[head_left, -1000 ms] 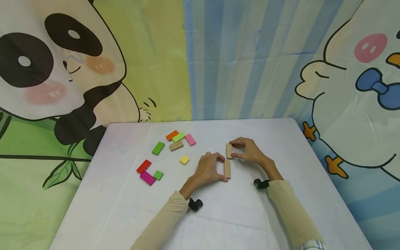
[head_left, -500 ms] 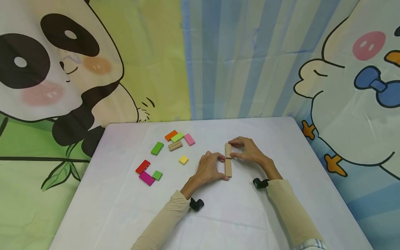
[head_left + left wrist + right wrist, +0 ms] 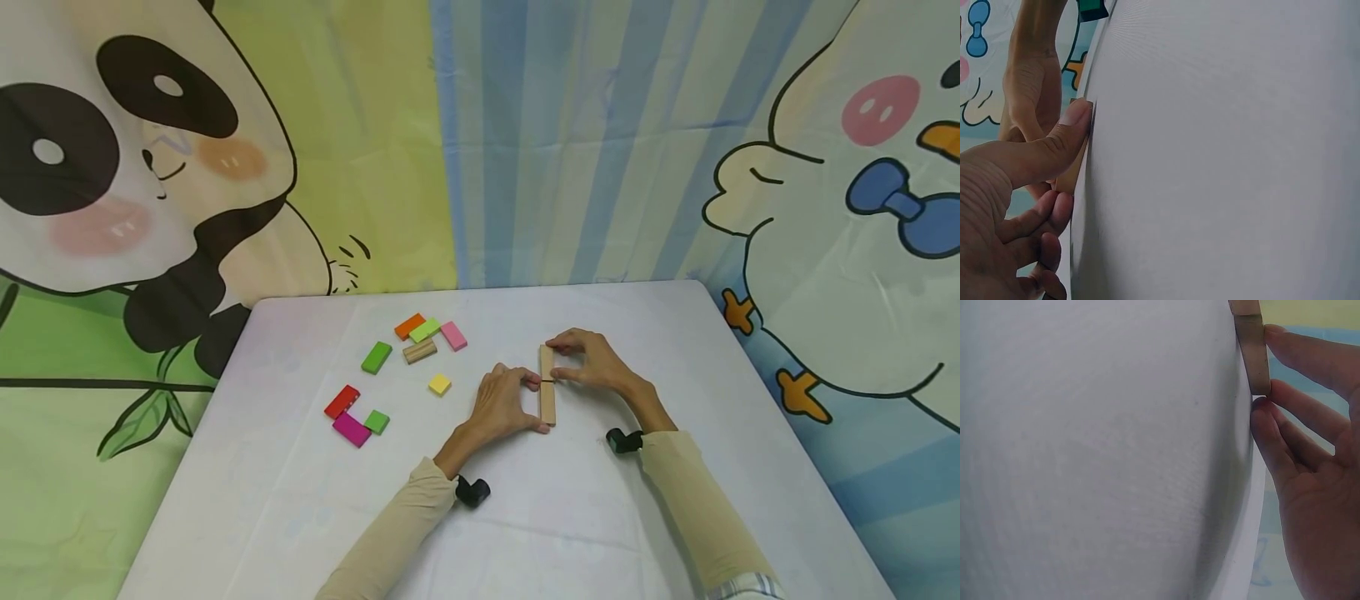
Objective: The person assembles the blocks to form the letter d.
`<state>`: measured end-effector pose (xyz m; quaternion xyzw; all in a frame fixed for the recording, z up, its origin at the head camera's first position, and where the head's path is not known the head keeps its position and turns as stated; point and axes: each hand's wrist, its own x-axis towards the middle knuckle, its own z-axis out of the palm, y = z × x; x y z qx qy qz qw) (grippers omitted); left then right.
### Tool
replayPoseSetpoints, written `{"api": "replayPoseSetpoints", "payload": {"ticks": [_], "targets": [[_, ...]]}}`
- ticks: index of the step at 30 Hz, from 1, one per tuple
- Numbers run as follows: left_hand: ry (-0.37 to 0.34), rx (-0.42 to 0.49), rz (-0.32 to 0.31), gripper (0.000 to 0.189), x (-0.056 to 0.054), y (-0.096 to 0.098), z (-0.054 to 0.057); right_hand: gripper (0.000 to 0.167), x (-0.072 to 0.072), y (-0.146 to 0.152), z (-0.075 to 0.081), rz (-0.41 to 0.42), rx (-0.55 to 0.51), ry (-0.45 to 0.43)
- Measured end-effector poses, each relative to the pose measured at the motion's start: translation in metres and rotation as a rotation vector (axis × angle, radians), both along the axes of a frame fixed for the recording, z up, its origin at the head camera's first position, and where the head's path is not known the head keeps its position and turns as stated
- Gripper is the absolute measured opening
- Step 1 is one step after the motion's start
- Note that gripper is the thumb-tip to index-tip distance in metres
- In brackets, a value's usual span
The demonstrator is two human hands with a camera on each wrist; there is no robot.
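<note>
Two plain wooden blocks lie end to end in one straight line at the right of the table's middle, a thin dark seam between them. My left hand point(image 3: 498, 406) pinches the near wooden block point(image 3: 547, 407) lengthwise, thumb at its near end and fingertips by the seam. Beyond it, my right hand point(image 3: 596, 362) holds the far wooden block point(image 3: 547, 358) by its ends with thumb and index finger. In the left wrist view, the left thumb partly covers the wooden block point(image 3: 1071, 175). The right wrist view shows fingertips along the wooden block point(image 3: 1254, 356) and its end.
To the left on the white table point(image 3: 562, 533) lie a yellow block point(image 3: 439, 384), a ridged wooden piece point(image 3: 419, 351), and green point(image 3: 377, 357), orange point(image 3: 409, 326), pink point(image 3: 453, 335), red point(image 3: 342, 401) and magenta point(image 3: 352, 429) blocks. Printed cloth point(image 3: 555, 167) hangs behind.
The two wooden blocks were offset sideways one second ago; now their long sides line up. Both hands have kept their grip and hardly moved.
</note>
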<state>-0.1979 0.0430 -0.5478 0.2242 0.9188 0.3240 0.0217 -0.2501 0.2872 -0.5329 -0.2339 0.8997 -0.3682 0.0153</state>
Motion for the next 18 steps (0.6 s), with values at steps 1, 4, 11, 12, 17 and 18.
{"api": "replayPoseSetpoints", "payload": {"ticks": [1,4,11,12,17,18], "targets": [[0.000,0.000,0.001,0.074,0.0000,0.0004,-0.0001,0.056,0.0003,0.0000,0.0003,0.002,0.000,0.004],[0.006,-0.006,0.007,0.073,0.0001,0.0016,-0.0007,0.056,0.0008,0.0001,0.0011,0.006,-0.008,0.010],[0.010,-0.009,0.011,0.074,0.0006,0.0031,-0.0007,0.056,0.0000,-0.0001,0.0004,0.005,-0.002,0.003],[0.010,-0.008,0.011,0.075,0.0006,0.0032,-0.0008,0.056,-0.0002,0.0000,0.0002,0.006,-0.002,0.002],[0.013,0.000,0.010,0.076,0.0006,0.0036,-0.0009,0.056,-0.0009,0.0006,0.0000,0.006,-0.004,-0.003],[0.012,0.004,0.010,0.076,0.0006,0.0037,-0.0011,0.056,-0.0011,0.0007,0.0001,0.005,-0.002,-0.001]]}}
